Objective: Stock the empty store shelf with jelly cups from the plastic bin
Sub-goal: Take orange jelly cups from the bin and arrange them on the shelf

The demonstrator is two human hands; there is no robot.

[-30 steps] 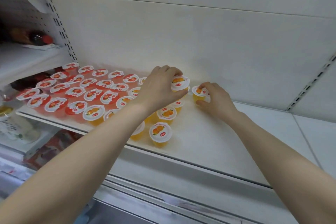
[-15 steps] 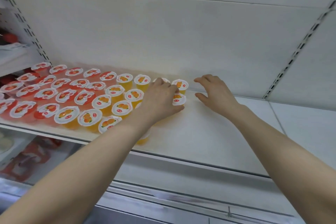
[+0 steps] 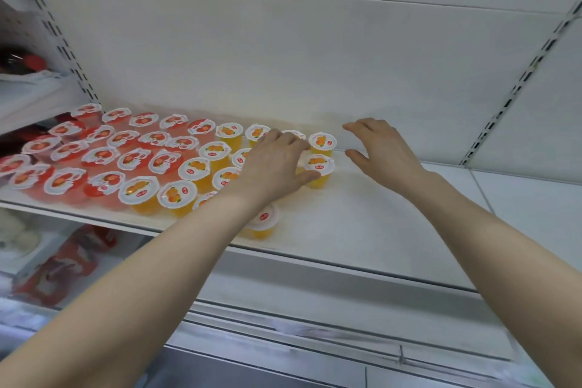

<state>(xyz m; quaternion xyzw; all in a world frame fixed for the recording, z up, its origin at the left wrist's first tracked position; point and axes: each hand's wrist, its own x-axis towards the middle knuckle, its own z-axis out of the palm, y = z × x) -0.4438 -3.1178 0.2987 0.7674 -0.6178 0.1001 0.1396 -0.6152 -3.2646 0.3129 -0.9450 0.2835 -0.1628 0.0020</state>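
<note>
My left hand (image 3: 277,167) covering some orange cups (image 3: 241,157), front cup (image 3: 264,220) half under my wrist, leftmost red cup (image 3: 11,164) cut off — lower-shelf packets (image 3: 63,264) a blur

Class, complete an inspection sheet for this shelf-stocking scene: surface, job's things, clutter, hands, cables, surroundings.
Surface: white shelf, cups on its left half.
Job's things: red jelly cups in rows at left, orange jelly cups beside them; bin not in view.
Clutter: nothing seen.
Hands: left hand rests on orange cups, fingers relaxed; right hand open, holding nothing, apart from the cups.
Cables: nothing seen.
Surroundings: white back panel, slotted upright, red packages on the shelf below.
</note>
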